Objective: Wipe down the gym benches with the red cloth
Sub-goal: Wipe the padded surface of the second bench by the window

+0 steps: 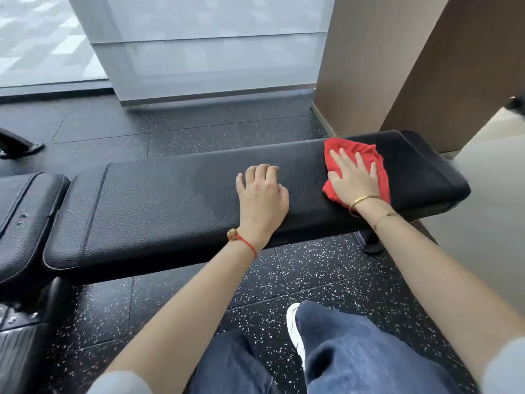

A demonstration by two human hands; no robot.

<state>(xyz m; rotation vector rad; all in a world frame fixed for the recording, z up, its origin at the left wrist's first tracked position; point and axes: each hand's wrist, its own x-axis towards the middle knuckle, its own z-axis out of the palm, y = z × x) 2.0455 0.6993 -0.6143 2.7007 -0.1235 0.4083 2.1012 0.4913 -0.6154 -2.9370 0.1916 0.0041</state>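
Observation:
A long black padded gym bench (159, 200) runs across the middle of the view. The red cloth (353, 149) lies crumpled on the bench's right end. My right hand (353, 177) lies flat on the cloth with fingers spread, pressing it onto the pad. My left hand (262, 191) rests on the bench top a little left of the cloth, fingers loosely curled, holding nothing. A second black pad (22, 211) adjoins the bench at the left edge.
Dark speckled rubber floor (176, 302) surrounds the bench. A frosted glass panel (216, 46) stands behind, a brown wooden column (397, 58) at the back right. The bench foot (370, 245) is under its right end. My jeans and a white shoe (294, 331) are below.

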